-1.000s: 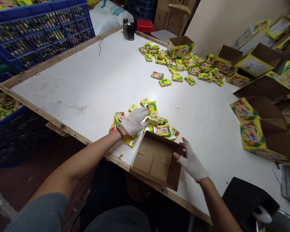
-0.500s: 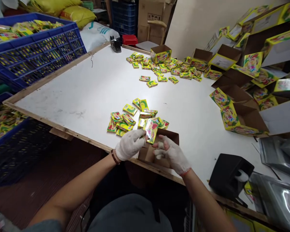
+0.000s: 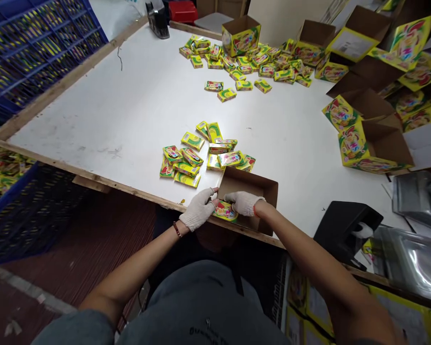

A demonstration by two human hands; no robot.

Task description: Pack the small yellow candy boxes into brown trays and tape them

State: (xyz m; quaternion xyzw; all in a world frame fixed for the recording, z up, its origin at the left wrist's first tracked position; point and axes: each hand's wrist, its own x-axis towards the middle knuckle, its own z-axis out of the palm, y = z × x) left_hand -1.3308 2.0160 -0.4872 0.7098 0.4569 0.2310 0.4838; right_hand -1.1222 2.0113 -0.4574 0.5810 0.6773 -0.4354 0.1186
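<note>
An open brown cardboard carton (image 3: 250, 184) sits at the table's near edge. My left hand (image 3: 200, 209), in a white glove with bare fingertips, grips its left wall, thumb and fingers on either side. Inside the carton's near left corner lies a small yellow-green printed box (image 3: 225, 212). My right hand (image 3: 244, 203), gloved too, reaches into the carton with curled fingers against that small box; some fingertips are hidden. Just beyond the carton is a loose pile of similar small boxes (image 3: 187, 168).
More small boxes (image 3: 244, 85) lie scattered at the far side around an upright display carton (image 3: 241, 36). Empty cartons (image 3: 371, 143) are stacked at right. A black tape dispenser (image 3: 345, 230) stands near the right front. Blue crates (image 3: 39, 52) of small boxes flank the left edge.
The small box that my left hand held above the carton is now down inside it. My right hand has moved from open over the carton to curled within it. The view has tilted downward.
</note>
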